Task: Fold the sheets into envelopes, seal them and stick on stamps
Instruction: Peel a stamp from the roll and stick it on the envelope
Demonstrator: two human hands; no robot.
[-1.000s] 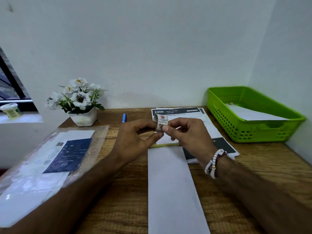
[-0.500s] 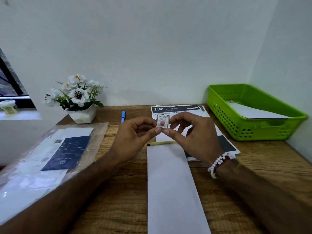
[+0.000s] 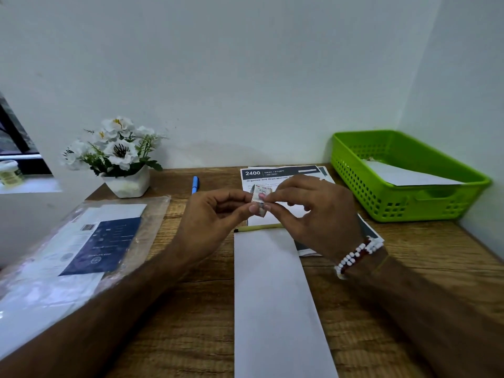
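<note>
Both hands meet above the desk's point(image 3: 191, 309) middle, pinching one stamp point(image 3: 260, 196) between them. The left hand point(image 3: 215, 216) grips its left edge with thumb and forefinger; the right hand point(image 3: 313, 214) pinches its right side. The envelope point(image 3: 272, 301) lies below them, toward the near edge.

One small perforated stamp point(image 3: 260, 196): print too small to read, partly covered by fingertips of left hand point(image 3: 215, 214) and right hand point(image 3: 313, 214); long white folded paper envelope point(image 3: 272, 296): near end cut off by bottom edge; printed white sheet with dark header point(image 3: 281, 173): body text illegible, middle hidden behind both hands; thin yellow stick point(image 3: 259, 227): right end hidden behind right hand; clear plastic bag of papers point(image 3: 81, 241): blurred, cut off at left edge; small cream jar point(image 3: 9, 173): label unreadable.
</note>
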